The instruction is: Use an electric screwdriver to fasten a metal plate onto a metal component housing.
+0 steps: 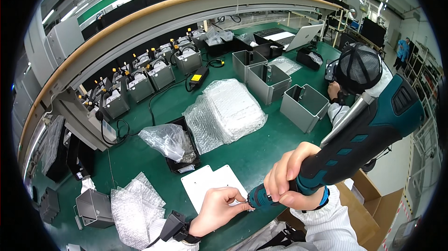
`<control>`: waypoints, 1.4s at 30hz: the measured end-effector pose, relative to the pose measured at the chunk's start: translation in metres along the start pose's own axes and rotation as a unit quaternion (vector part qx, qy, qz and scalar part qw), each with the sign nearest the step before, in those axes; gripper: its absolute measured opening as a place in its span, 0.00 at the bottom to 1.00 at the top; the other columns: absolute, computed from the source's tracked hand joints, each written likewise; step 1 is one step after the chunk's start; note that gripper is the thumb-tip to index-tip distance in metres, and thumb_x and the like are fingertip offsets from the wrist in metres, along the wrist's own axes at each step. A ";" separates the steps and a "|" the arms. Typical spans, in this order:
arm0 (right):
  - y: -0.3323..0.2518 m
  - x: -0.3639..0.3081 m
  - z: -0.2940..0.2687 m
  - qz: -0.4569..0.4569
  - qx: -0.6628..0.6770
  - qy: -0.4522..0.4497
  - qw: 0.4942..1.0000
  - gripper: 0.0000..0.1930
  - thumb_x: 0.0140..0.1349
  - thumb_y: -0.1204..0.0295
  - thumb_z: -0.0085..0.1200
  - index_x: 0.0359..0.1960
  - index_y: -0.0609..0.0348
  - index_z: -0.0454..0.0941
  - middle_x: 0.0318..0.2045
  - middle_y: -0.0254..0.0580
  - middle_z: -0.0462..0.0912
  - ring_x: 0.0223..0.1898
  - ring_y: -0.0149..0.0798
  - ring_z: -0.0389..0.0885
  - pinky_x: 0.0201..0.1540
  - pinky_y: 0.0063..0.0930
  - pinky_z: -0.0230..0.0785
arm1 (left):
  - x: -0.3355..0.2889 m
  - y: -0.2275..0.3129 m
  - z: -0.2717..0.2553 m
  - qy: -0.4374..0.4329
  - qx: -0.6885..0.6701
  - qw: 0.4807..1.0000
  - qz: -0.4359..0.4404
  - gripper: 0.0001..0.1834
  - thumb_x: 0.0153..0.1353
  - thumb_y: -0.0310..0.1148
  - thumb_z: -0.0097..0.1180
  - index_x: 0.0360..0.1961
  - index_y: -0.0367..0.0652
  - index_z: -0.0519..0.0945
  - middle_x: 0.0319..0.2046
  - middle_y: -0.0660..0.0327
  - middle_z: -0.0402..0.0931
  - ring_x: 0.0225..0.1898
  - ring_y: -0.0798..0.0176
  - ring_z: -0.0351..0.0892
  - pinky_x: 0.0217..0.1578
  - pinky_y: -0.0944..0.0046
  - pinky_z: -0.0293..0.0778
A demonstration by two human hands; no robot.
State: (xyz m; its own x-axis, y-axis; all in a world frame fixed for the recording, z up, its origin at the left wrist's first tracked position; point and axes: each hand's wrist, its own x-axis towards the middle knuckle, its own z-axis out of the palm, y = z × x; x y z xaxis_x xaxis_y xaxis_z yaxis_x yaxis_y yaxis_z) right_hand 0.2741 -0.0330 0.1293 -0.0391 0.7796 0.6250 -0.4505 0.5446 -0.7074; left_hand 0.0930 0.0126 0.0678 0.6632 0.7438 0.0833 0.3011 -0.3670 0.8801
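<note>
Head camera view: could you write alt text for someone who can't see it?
A person's right hand grips a teal and black cordless power driver while the left hand pinches at its nose, near a white panel on a green workbench. Beyond lie bubble wrap and open gray boxes.

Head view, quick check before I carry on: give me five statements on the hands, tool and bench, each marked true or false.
1. The right hand grips a teal-and-black power tool. True.
2. The left hand rests on the laptop. False: it is at the power tool's front end.
3. Clear plastic lies over part of a black bin. True.
4. The left wrist is bare. False: it wears a black strapped device.
5. The laptop stands open. True.
</note>
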 end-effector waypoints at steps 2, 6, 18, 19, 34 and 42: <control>0.002 0.000 0.000 -0.002 0.002 -0.003 1.000 0.19 0.43 0.89 0.58 0.33 0.61 0.63 0.24 0.41 0.75 0.28 0.31 0.76 0.31 0.23 0.70 | 0.000 0.000 0.000 -0.001 0.006 1.000 0.003 0.10 0.40 0.33 0.70 0.20 0.40 0.80 0.10 0.65 0.63 0.13 0.71 0.60 0.16 0.68 0.57; -0.001 -0.001 0.002 0.027 -0.031 0.014 0.999 0.19 0.44 0.83 0.62 0.32 0.58 0.63 0.21 0.40 0.74 0.22 0.36 0.76 0.30 0.33 0.71 | 0.000 -0.001 0.001 -0.006 0.009 1.000 0.000 0.09 0.40 0.32 0.69 0.21 0.41 0.81 0.11 0.64 0.64 0.14 0.71 0.61 0.16 0.68 0.58; 0.002 -0.002 0.000 0.061 -0.067 -0.035 0.995 0.20 0.43 0.87 0.61 0.33 0.58 0.63 0.22 0.41 0.74 0.24 0.34 0.76 0.32 0.32 0.71 | 0.003 -0.008 0.003 -0.043 0.038 0.998 0.026 0.08 0.43 0.33 0.66 0.24 0.42 0.81 0.13 0.59 0.69 0.15 0.62 0.69 0.19 0.64 0.64; 0.003 -0.003 0.000 0.062 -0.066 -0.035 0.995 0.20 0.43 0.87 0.61 0.33 0.58 0.63 0.22 0.41 0.74 0.24 0.34 0.76 0.32 0.32 0.71 | 0.003 -0.008 0.002 -0.065 0.050 0.996 0.029 0.08 0.44 0.34 0.65 0.25 0.42 0.81 0.14 0.58 0.70 0.17 0.59 0.72 0.20 0.63 0.66; 0.029 -0.015 0.003 0.148 -0.122 -0.023 0.981 0.17 0.44 0.87 0.60 0.31 0.59 0.65 0.26 0.35 0.75 0.29 0.26 0.75 0.32 0.17 0.65 | 0.000 -0.008 0.000 -0.144 0.159 0.975 0.052 0.06 0.49 0.30 0.55 0.23 0.38 0.78 0.19 0.49 0.75 0.24 0.46 0.76 0.25 0.53 0.70; 0.021 -0.008 0.000 0.182 -0.164 -0.078 0.966 0.18 0.43 0.86 0.62 0.34 0.61 0.66 0.26 0.36 0.75 0.31 0.29 0.77 0.34 0.20 0.68 | 0.002 -0.009 -0.007 -0.176 0.196 0.965 0.014 0.11 0.50 0.34 0.55 0.34 0.41 0.79 0.20 0.50 0.75 0.25 0.46 0.77 0.26 0.53 0.70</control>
State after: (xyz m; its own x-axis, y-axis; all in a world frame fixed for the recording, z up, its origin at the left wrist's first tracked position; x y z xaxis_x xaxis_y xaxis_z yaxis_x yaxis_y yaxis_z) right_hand 0.2651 -0.0276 0.1092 -0.2876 0.8955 0.3397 -0.0759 0.3323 -0.9401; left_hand 0.0872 0.0209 0.0635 0.8455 0.5205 -0.1193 0.4695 -0.6183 0.6303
